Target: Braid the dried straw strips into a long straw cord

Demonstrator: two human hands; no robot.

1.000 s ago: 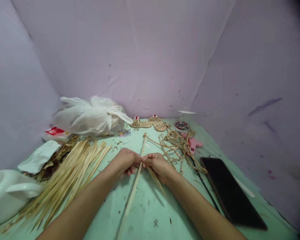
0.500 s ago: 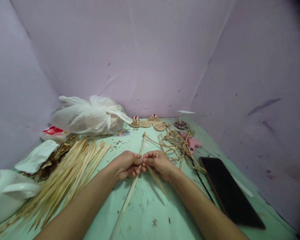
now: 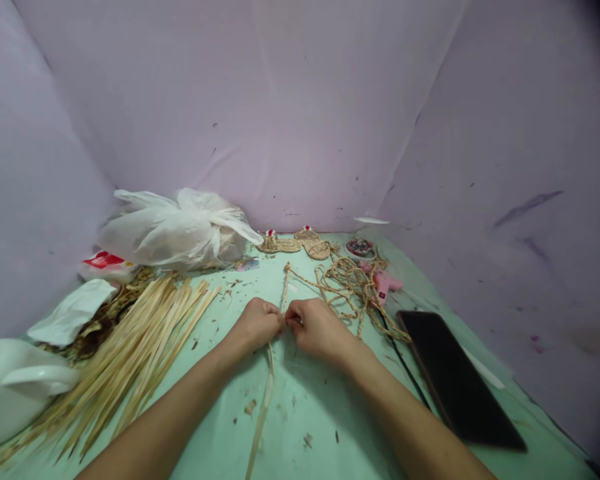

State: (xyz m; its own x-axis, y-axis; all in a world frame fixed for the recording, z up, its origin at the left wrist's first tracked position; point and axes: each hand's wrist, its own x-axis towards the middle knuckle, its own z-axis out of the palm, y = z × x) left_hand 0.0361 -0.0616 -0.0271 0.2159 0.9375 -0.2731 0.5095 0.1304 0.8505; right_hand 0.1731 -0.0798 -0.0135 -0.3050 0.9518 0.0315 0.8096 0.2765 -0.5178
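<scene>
Shifted a little up the frame since a moment ago, and curled tighter: left hand [image 3: 257,323] and right hand [image 3: 317,327], just below the middle of the frame, knuckles up, fingertips meeting. Both closed, pinching the straw braid [image 3: 285,285] at the spot between them. Only one loose straw strip [image 3: 264,400] seen below the hands now, against two spread apart before. Bends softly down to the bottom edge, over the green table [image 3: 305,427].

Looks of the braid: thin, pale tan, twisted, running straight up from the pinch toward the middle of the frame. Looks of the strip: flat, narrow, light yellow, a bit blurry low down.

Counted around the hands:
- One big pile of straw strips [image 3: 140,347] at the left, too many to count.
- One white plastic bag [image 3: 180,230] behind the pile, upper left.
- One red and white packet [image 3: 105,261] just beside the bag.
- One crumpled white tissue [image 3: 73,310] at the left.
- One white pot [image 3: 15,387] at the lower left edge, partly cut off.
- Two tiny woven sandals [image 3: 280,245] [image 3: 316,247] at the back by the wall, side by side.
- One tangle of braided rope [image 3: 347,283] right of the braid, near the right hand.
- One pink glue gun [image 3: 385,283] touching the far side of the tangle.
- One small round dish [image 3: 361,248] behind the glue gun, with bits inside too small to tell.
- One black phone [image 3: 457,380] lying flat at the lower right, apart from the right hand.
</scene>
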